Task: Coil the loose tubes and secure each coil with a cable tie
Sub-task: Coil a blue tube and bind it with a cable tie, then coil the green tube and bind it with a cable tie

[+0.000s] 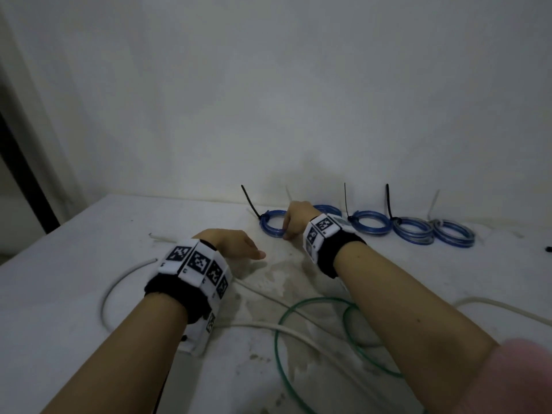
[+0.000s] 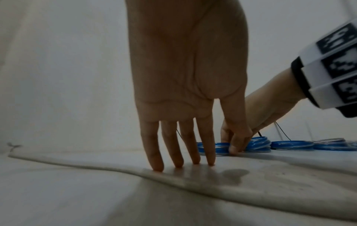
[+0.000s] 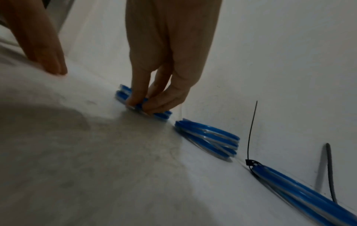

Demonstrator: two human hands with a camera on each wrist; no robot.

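Note:
Several blue tube coils lie in a row by the wall, each with a cable tie standing up from it. My right hand (image 1: 286,233) pinches the near rim of the leftmost blue coil (image 1: 270,225), which lies flat on the table. In the right wrist view its fingers (image 3: 135,99) and thumb close on that coil (image 3: 121,93). My left hand (image 1: 239,246) stands to the left with straight fingers (image 2: 177,152) whose tips touch the table and hold nothing. A loose green tube (image 1: 294,318) and loose white tubes (image 1: 122,285) sprawl near me.
The white wall (image 1: 298,115) rises directly behind the coils. A second blue coil (image 3: 208,139) and a third with a black cable tie (image 3: 251,137) lie right of the held one. The white table (image 1: 74,249) has stains in the middle and its edge at the left.

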